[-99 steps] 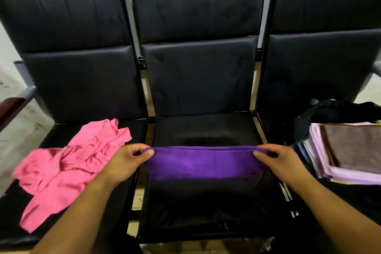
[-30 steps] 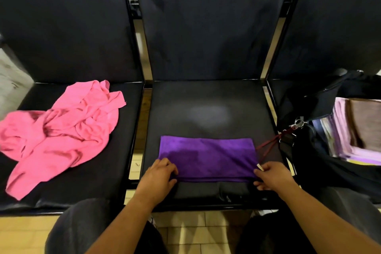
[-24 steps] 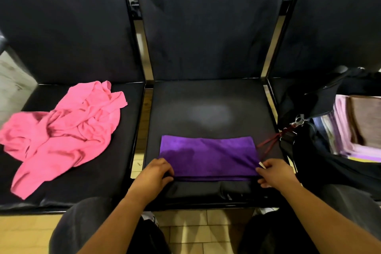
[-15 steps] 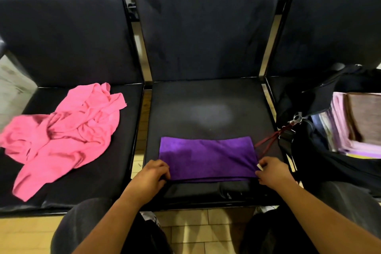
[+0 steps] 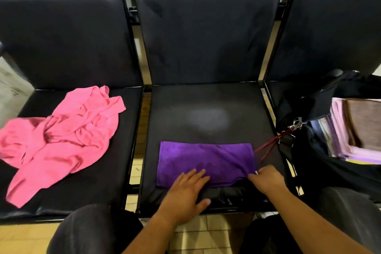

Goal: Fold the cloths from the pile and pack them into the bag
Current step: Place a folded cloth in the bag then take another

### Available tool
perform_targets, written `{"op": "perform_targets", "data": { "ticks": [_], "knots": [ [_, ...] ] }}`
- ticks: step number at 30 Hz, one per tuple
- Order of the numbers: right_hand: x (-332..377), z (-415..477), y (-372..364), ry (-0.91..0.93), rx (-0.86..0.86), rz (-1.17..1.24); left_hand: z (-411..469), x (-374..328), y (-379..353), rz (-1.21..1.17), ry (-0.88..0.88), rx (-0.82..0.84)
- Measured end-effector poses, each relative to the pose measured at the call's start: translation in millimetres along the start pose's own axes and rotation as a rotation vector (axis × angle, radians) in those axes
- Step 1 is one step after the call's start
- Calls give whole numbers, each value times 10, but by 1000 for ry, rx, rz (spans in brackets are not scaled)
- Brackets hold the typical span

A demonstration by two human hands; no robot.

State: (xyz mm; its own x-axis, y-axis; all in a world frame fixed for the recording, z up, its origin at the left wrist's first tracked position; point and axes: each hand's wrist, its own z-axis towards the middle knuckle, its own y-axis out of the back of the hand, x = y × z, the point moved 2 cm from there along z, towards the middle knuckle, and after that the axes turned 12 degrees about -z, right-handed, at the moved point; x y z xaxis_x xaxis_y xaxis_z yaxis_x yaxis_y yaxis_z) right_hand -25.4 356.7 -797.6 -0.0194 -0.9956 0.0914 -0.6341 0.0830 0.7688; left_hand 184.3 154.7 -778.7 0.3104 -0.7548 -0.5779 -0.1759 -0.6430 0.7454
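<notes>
A folded purple cloth (image 5: pixel 206 160) lies flat near the front of the middle seat (image 5: pixel 206 115). My left hand (image 5: pixel 185 190) rests flat on its near edge, fingers straight and spread. My right hand (image 5: pixel 266 178) pinches the cloth's near right corner. A crumpled pink cloth (image 5: pixel 59 138) lies on the left seat. On the right seat an open black bag (image 5: pixel 321 156) holds a stack of folded cloths (image 5: pixel 358 130) in lilac, brown and other colours.
Three black padded chairs stand in a row, with metal frame gaps between the seats. A red cord (image 5: pixel 268 148) and metal keyring hang from the bag toward the middle seat. My dark-trousered knees and a tiled floor show below.
My left hand let go of the cloth's near left corner and slid right, now lying flat on the near edge. My right hand stays at the right corner.
</notes>
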Motion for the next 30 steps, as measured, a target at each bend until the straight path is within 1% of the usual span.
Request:
{"op": "perform_targets", "data": {
  "ticks": [4, 7, 8, 10, 12, 14, 16, 18, 20, 21, 23, 24, 25, 26, 28, 29, 30],
  "knots": [
    [-26, 77, -56, -47, 27, 132, -54, -35, -182, 31, -2, 35],
    [6, 31, -38, -36, -18, 212, -83, -44, -196, -5, -3, 49],
    [25, 9, -20, -52, -51, 270, -70, -43, -157, -69, 3, 50],
    [124, -126, 61, -101, -122, 454, -30, -25, 12, -260, 21, -16],
    [320, -304, 130, -86, -226, 621, 8, 105, 273, -441, 78, -176],
    [586, -542, 146, -9, -348, 724, 41, 350, 531, -611, 214, -303],
    [940, -825, 70, 131, -420, 723, 66, 644, 705, -820, 386, -349],
    [1285, -1067, -128, 280, -403, 649, 100, 856, 765, -1028, 479, -340],
    [1566, -1237, -407, 483, -309, 508, 134, 933, 766, -1202, 519, -331],
    [1669, -1281, -564, 597, -230, 403, 133, 937, 768, -1213, 525, -336],
    [1776, -1305, -868, 777, -55, 62, 112, 940, 759, -1137, 514, -348],
    [1773, -1299, -958, 794, 14, -100, 101, 930, 763, -1060, 509, -359],
    [1770, -1299, -980, 785, 59, -190, 92, 933, 769, -969, 511, -372],
    [1743, -1298, -955, 779, 69, -214, 90, 929, 765, -879, 508, -391],
    [1652, -1292, -865, 799, 25, -117, 96, 917, 749, -763, 498, -424],
    [1586, -1283, -799, 784, -42, -32, 103, 886, 748, -735, 488, -435],
    [1519, -1233, -737, 723, -138, 65, 112, 873, 733, -714, 477, -449]
  ]
}}
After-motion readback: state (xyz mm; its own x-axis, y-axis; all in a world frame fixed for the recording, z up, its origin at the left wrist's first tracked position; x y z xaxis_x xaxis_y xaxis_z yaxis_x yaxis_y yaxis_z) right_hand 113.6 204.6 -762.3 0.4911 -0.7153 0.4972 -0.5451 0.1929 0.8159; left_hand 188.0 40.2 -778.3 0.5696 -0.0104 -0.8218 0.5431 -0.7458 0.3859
